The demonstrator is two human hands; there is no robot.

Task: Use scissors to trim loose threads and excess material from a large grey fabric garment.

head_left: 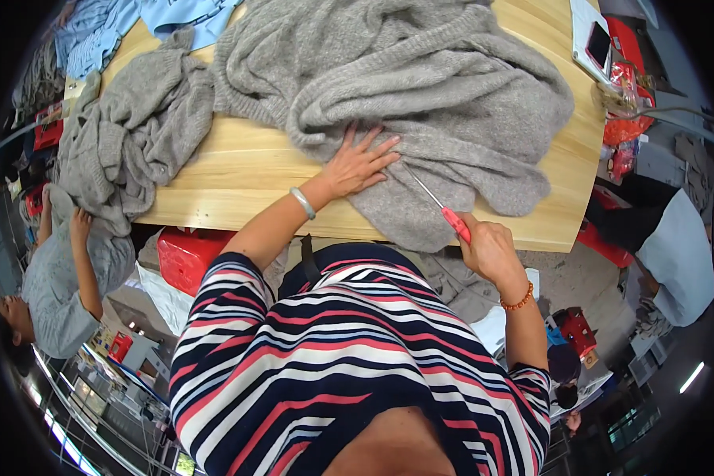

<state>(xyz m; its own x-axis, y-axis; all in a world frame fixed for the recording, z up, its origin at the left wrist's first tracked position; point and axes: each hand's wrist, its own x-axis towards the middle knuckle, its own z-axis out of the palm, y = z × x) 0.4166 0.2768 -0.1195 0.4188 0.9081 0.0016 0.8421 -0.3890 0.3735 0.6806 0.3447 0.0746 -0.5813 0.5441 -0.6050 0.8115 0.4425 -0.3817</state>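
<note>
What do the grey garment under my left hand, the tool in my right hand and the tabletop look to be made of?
Grey garment: soft, fuzzy knit, likely wool or acrylic; ribbed stitches and limp folds show. Tool: thin shiny shaft, probably metal, with a glossy red handle, likely plastic. Tabletop: pale wood or wood laminate, smooth, with visible grain lines.

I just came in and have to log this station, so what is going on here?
A person in a striped top stands at a wooden table. The left hand lies flat on a large grey knitted garment, fingers spread. The right hand grips a thin metal tool with a red handle, its tip at the knit. A second grey knit lies at the table's left, where another person stands.
</note>
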